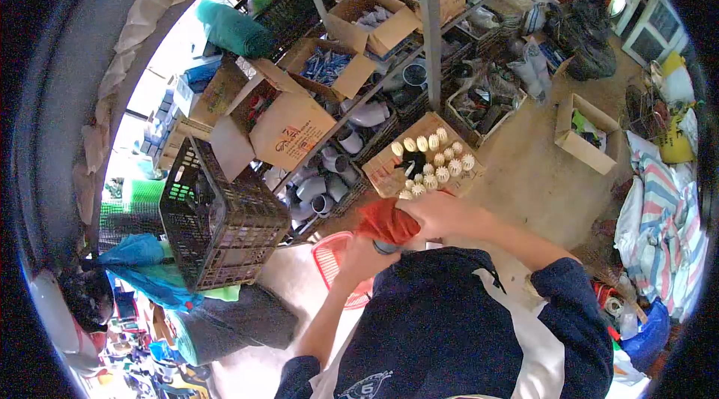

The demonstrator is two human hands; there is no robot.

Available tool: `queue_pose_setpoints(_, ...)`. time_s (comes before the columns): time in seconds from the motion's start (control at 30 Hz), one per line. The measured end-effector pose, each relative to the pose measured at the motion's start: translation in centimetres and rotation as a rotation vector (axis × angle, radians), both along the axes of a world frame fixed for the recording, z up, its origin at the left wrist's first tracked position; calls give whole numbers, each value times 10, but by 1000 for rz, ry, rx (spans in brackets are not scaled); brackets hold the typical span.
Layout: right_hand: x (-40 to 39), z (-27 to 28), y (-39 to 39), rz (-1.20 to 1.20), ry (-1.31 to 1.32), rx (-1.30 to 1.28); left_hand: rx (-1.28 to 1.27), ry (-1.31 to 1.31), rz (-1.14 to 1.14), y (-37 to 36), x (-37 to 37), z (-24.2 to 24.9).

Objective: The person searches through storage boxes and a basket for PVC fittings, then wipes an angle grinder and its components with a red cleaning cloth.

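Observation:
In front of my chest, a red cloth (389, 222) is bunched around a grey piece (386, 247) that shows only at its lower edge. My left hand (358, 258) is closed round this grey piece from below. Closed over the cloth from the upper right is my right hand (436, 216). Just beyond the hands, several cream ribbed pieces (443, 173) stand in rows on a cardboard box (468, 188). A small black item (412, 164) lies among them. Below my left hand sits a red plastic basket (325, 264), partly hidden by my arm.
A metal shelf with an upright post (429, 32) carries open cartons (292, 129) and grey pipe fittings (311, 189). To the left stands a black crate (232, 227). An open carton (586, 137) rests on the floor at right, near striped sacks (659, 212).

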State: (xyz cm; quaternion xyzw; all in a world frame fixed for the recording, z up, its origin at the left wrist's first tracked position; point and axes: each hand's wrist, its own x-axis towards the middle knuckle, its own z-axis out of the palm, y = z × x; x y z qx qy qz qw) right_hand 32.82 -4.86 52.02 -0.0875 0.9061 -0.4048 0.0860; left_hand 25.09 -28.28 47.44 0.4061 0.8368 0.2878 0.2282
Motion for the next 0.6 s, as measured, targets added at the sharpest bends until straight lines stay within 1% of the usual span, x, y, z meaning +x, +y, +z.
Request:
queue_pose_setpoints(0.03, 1, 2, 2, 41, -9, 35, 74, -108, -53, -4, 6, -5)
queue_pose_setpoints(0.07, 4, -4, 4, 22, 29, -17, 145, -217, -107, -6, 7, -7)
queue_pose_setpoints(0.1, 11, -13, 5, 4, 63, -73, -22, -751, 153, -6, 17, 23)
queue_pose_setpoints(0.13, 16, -20, 6, -11, 97, -126, 121, -949, 138, -10, 21, 16)
queue_pose_setpoints(0.17, 18, -24, 8, -90, -25, -254, 276, -1144, 122, -14, 28, 3)
queue_pose_setpoints(0.2, 19, -24, 11, -167, -150, -377, 439, -1335, 105, -9, 35, 3)
queue_pose_setpoints(0.23, 20, -23, 11, -246, -276, -500, 568, -1324, 217, -1, 46, 16)
queue_pose_setpoints(0.33, 44, 7, -3, -564, -181, -1231, 485, -1125, 195, -11, 47, 9)
queue_pose_setpoints(0.4, 59, 6, 4, -512, -271, -1110, 430, -1014, 229, -18, 47, 15)
queue_pose_setpoints(0.47, 74, 16, -5, -426, -189, -902, 380, -855, 231, -24, 47, 25)
queue_pose_setpoints(0.53, 67, 31, -12, -211, 33, -551, 334, -648, 195, -25, 42, 43)
queue_pose_setpoints(0.57, 64, 32, -14, -111, 242, -338, 247, -642, 178, -24, 40, 63)
queue_pose_setpoints(0.6, 61, 33, -17, -10, 443, -121, 192, -670, 180, -30, 38, 64)
